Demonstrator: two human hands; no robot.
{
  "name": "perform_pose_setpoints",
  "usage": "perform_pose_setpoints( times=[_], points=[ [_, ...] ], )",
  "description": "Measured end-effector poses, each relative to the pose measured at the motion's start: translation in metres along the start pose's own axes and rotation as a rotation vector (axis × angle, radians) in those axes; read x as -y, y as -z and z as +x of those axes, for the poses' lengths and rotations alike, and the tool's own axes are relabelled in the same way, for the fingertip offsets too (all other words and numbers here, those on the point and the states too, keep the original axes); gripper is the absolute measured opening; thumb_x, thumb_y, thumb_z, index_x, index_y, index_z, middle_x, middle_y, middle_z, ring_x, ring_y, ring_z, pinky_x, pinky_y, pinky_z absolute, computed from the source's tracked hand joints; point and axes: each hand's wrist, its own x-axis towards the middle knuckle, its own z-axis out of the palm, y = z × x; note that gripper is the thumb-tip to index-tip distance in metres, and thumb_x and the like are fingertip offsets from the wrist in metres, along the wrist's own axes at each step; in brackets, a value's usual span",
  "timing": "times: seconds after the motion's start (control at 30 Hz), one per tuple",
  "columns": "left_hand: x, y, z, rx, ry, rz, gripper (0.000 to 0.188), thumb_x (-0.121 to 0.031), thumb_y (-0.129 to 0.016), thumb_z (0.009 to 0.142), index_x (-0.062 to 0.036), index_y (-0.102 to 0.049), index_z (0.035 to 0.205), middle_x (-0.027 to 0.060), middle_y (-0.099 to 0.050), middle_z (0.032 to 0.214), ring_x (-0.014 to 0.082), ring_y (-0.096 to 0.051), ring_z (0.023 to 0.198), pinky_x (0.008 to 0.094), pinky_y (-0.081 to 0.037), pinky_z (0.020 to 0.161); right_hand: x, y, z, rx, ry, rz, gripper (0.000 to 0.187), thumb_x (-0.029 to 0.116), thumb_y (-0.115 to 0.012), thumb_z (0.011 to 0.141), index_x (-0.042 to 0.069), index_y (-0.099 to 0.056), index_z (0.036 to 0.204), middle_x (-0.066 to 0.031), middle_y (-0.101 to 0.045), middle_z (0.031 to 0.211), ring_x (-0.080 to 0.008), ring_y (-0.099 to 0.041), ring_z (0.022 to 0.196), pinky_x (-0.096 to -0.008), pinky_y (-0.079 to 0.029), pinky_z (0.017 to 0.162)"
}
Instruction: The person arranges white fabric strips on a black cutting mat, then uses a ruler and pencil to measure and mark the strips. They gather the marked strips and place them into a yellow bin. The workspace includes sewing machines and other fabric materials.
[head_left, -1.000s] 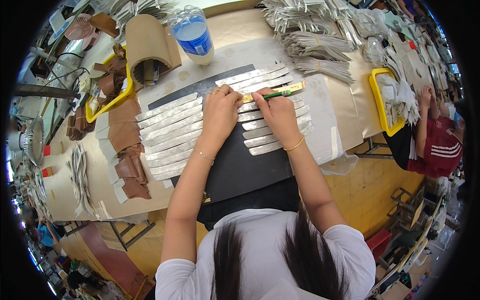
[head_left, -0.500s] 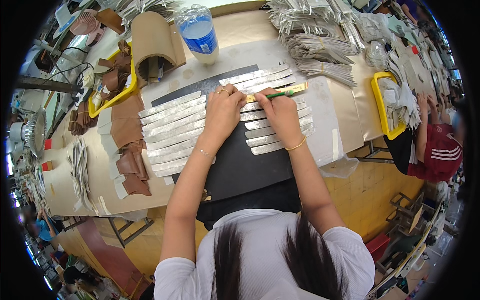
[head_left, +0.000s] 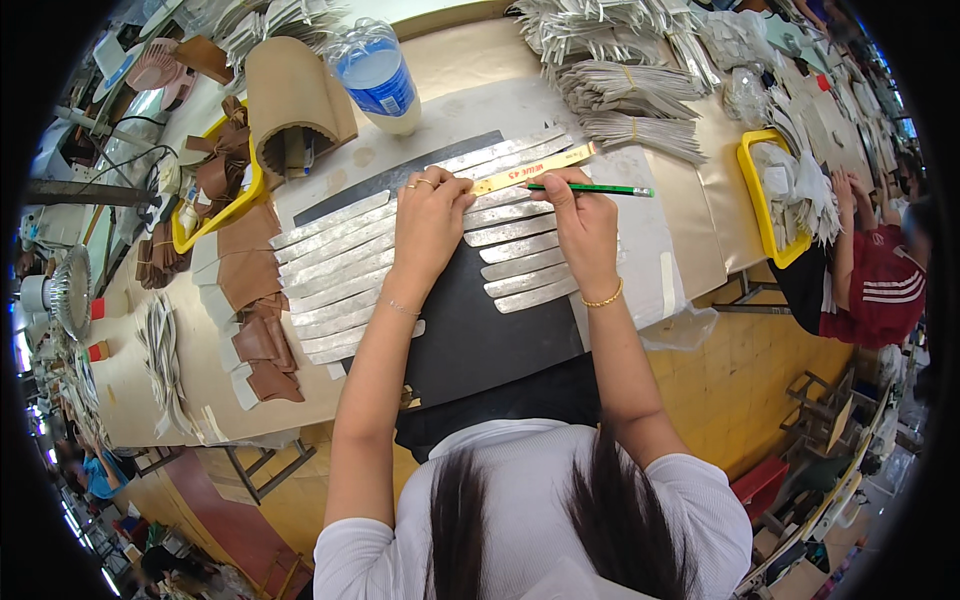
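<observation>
My left hand (head_left: 432, 225) is closed on the left end of a flat yellow strip (head_left: 540, 168), which looks like a template with print on it. The strip lies slantwise across silvery strips. My right hand (head_left: 586, 230) grips a green pencil (head_left: 622, 189), its tip end pointing left beside the yellow strip's lower edge. Two columns of thin silver-grey strips, the left column (head_left: 335, 265) and the right column (head_left: 520, 248), lie spaced out on a black board (head_left: 480, 340). My fingers hide parts of the strips under them.
Behind the board stand a bottle (head_left: 380, 80) and a curved brown holder (head_left: 295, 95). Yellow baskets, one with brown pieces (head_left: 250, 190) and one with pale pieces (head_left: 752, 165), flank me. Bundled grey strips (head_left: 630, 90) lie at the back; brown leather pieces (head_left: 250, 260) at left. A co-worker (head_left: 880, 275) is at right.
My right hand has shifted a little right, and the pencil has swung from slanting across the yellow strip to nearly level. More of the yellow strip shows between my hands.
</observation>
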Motion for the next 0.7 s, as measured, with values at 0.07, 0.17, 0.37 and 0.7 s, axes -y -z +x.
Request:
perform_pose_setpoints(
  times=[0.07,0.17,0.37,0.7],
  points=[
    [0.001,0.000,-0.001,0.000,0.003,-0.003,0.011,-0.010,-0.072,0.084,-0.0048,-0.075,0.094,0.0079,-0.064,0.093,0.0279,-0.056,0.090,0.0388,-0.044,0.082,0.003,-0.001,0.000,0.016,0.000,0.003,0.036,0.031,-0.057,0.103,-0.003,-0.069,0.100,-0.0080,-0.074,0.084,-0.0109,-0.069,0.078,-0.0232,-0.050,0.070],
    [0.000,0.001,0.000,0.000,-0.001,-0.017,0.011,-0.010,-0.071,0.085,-0.0043,-0.075,0.094,0.0080,-0.064,0.093,0.0281,-0.056,0.090,0.0389,-0.045,0.083,0.000,-0.003,-0.001,0.020,-0.008,0.005,0.036,0.032,-0.057,0.103,-0.003,-0.069,0.100,-0.0081,-0.074,0.084,-0.0106,-0.068,0.078,-0.0232,-0.049,0.070],
    [0.000,0.003,0.002,0.011,0.027,-0.051,0.012,-0.010,-0.072,0.084,-0.0036,-0.075,0.094,0.0085,-0.064,0.093,0.0284,-0.057,0.090,0.0388,-0.045,0.083,0.006,-0.007,0.001,0.047,-0.016,-0.012,0.035,0.030,-0.057,0.103,-0.003,-0.068,0.100,-0.0074,-0.074,0.082,-0.0110,-0.069,0.078,-0.0238,-0.050,0.070],
    [0.000,0.002,0.009,0.064,0.074,-0.053,0.006,-0.009,-0.071,0.081,-0.0045,-0.074,0.085,0.0080,-0.063,0.089,0.0287,-0.057,0.089,0.0398,-0.046,0.084,0.000,-0.027,0.021,0.160,0.080,-0.213,0.030,0.031,-0.061,0.099,0.003,-0.069,0.091,-0.0154,-0.061,0.066,-0.0310,-0.059,0.060,-0.0366,-0.047,0.058]
  ],
)
